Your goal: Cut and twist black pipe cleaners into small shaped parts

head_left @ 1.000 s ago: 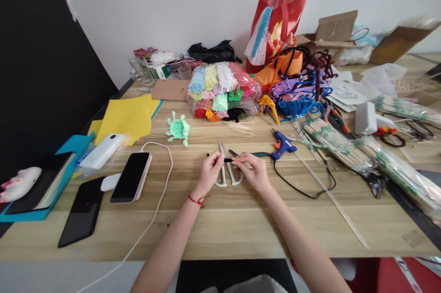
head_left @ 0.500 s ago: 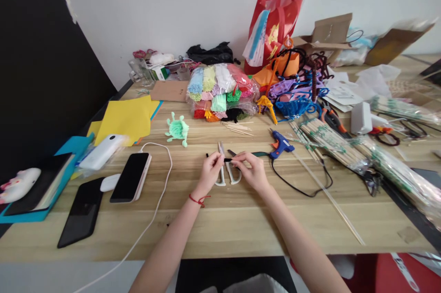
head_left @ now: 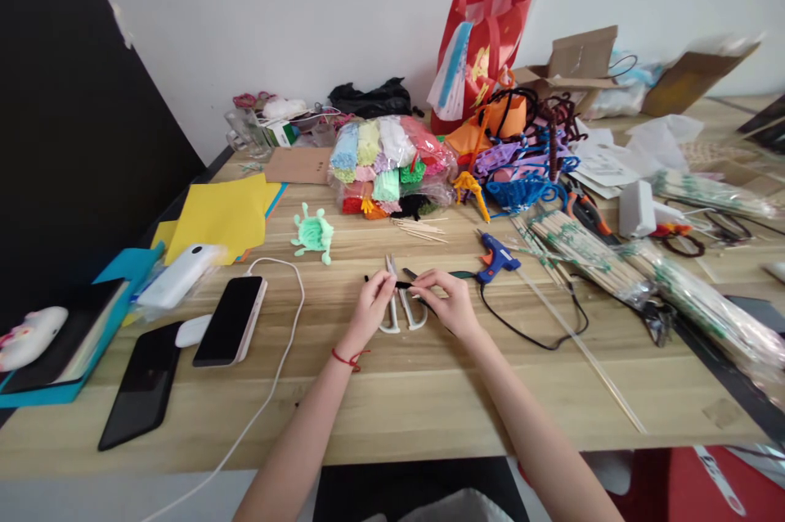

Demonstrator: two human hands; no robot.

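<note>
Above the middle of the wooden table, my left hand (head_left: 371, 303) pinches one part of a thin black strip (head_left: 403, 285), perhaps a pipe cleaner. My right hand (head_left: 450, 301) has its fingertips closed on the same strip, a little to the right. White-handled scissors (head_left: 393, 317) lie beneath and between both hands, blades pointing away. Beyond my left hand sits a mint-green fuzzy figure (head_left: 313, 233) with knobbed limbs. A blue glue gun (head_left: 496, 258) rests to the right of my right hand.
Bagged coloured pipe cleaners (head_left: 386, 166) and loose sticks (head_left: 420, 230) lie at the back. Phones (head_left: 231, 321), a white cable (head_left: 282, 366) and yellow sheets (head_left: 214, 215) are on the left. Wrapped stick bundles (head_left: 589, 256), pliers (head_left: 587, 211) and a clear rod (head_left: 589, 354) lie right.
The camera view has shifted slightly. Both hands stay almost in the same place over the scissors, still holding the black strip.
</note>
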